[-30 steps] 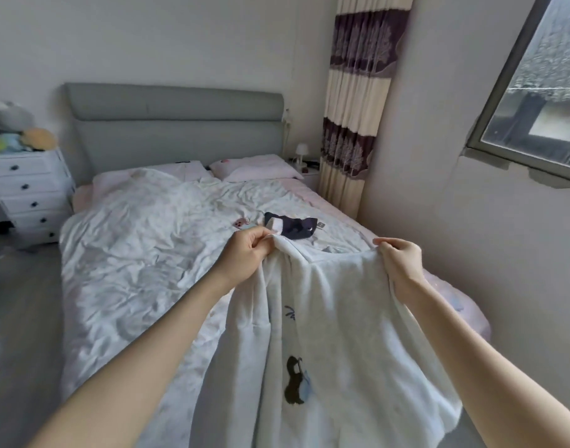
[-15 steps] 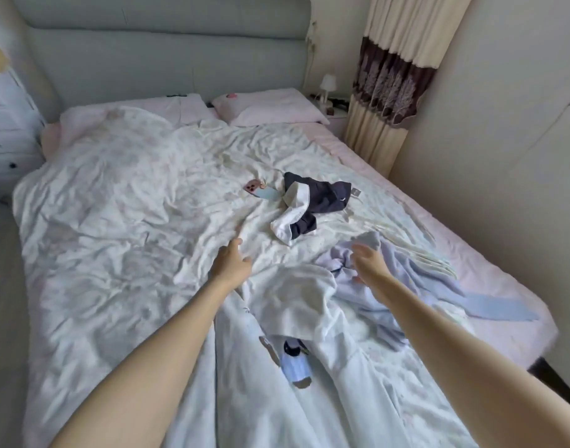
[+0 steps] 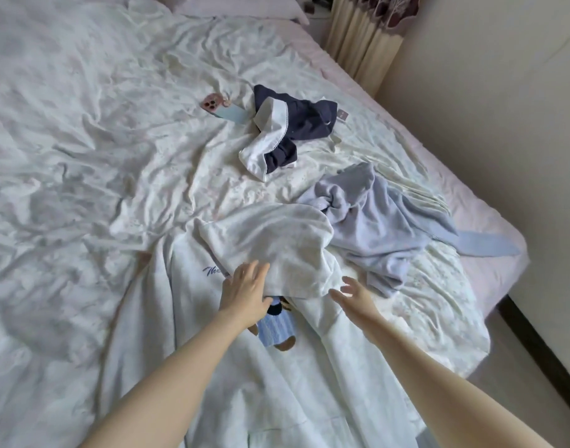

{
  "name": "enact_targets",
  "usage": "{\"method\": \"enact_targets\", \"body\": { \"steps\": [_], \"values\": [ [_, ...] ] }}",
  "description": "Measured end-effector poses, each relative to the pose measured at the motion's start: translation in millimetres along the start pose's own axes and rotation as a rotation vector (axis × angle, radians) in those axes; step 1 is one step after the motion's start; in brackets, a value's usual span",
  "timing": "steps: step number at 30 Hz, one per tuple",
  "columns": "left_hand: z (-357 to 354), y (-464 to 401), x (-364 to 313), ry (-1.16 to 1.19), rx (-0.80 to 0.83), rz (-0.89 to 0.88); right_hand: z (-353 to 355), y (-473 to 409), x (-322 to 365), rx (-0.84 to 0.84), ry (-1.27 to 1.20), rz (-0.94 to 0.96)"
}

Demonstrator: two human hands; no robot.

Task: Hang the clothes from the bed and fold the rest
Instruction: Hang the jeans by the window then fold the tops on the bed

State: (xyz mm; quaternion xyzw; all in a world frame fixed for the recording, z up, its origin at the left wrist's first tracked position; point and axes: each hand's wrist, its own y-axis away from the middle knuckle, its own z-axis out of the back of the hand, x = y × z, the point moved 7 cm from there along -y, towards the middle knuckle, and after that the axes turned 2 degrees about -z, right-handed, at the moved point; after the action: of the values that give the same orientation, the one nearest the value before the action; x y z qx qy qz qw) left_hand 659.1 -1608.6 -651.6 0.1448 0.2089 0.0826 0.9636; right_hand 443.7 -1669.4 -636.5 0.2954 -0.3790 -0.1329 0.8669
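Observation:
A white hoodie (image 3: 270, 253) with a cartoon print lies spread on the bed (image 3: 83, 156), its hood flopped down over the chest. My left hand (image 3: 246, 286) rests flat on the hood's lower edge, fingers straight. My right hand (image 3: 353, 291) hovers open just right of the hood, fingers spread, holding nothing. A crumpled light blue garment (image 3: 374, 221) lies to the right of the hoodie. A navy and white garment (image 3: 287, 130) lies farther up the bed.
A phone (image 3: 224, 109) in a pink and blue case lies beside the navy garment. A pillow (image 3: 238, 8) sits at the head of the bed. A curtain (image 3: 367, 37) hangs at the far right, and the wall runs close along the bed's right side.
I held the hoodie up by its shoulders, then laid it on the bed and let go. Both hands drew back toward me to the hood. My view tilted down.

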Motion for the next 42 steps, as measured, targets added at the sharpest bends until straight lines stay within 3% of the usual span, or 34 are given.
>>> {"method": "enact_targets", "body": {
  "steps": [4,10,15,16,19,22,24,27,31,39,42],
  "values": [
    [-25,-31,1,-0.196,0.000,-0.065,-15,-35,27,0.002,-0.029,0.094],
    [-13,-59,8,-0.219,-0.239,-0.232,-30,-65,53,-0.108,0.260,0.105],
    [-27,-60,21,-0.257,0.041,-0.205,-17,-66,88,-0.196,0.137,0.068],
    [-22,-59,22,-0.246,-0.004,-0.172,-12,-66,104,-0.216,0.122,0.087],
    [26,-62,28,-0.001,-0.346,-0.110,-3,-62,170,-0.220,-0.039,0.187],
    [89,-87,54,0.241,-0.550,0.060,-9,-65,246,-0.092,-0.294,0.300],
    [129,-102,80,0.533,-0.681,0.185,-19,-65,289,0.038,-0.499,0.381],
    [161,-106,105,0.659,-0.799,0.278,-20,-63,316,-0.038,-0.407,0.514],
    [128,-101,103,0.516,-0.577,0.265,-32,-78,259,-0.161,-0.109,0.474],
    [23,-96,89,0.147,-0.046,0.207,-72,-89,108,0.014,0.399,0.209],
    [-12,-92,90,0.076,0.144,0.193,-78,-81,65,-0.050,0.711,0.134]
  ]
}}
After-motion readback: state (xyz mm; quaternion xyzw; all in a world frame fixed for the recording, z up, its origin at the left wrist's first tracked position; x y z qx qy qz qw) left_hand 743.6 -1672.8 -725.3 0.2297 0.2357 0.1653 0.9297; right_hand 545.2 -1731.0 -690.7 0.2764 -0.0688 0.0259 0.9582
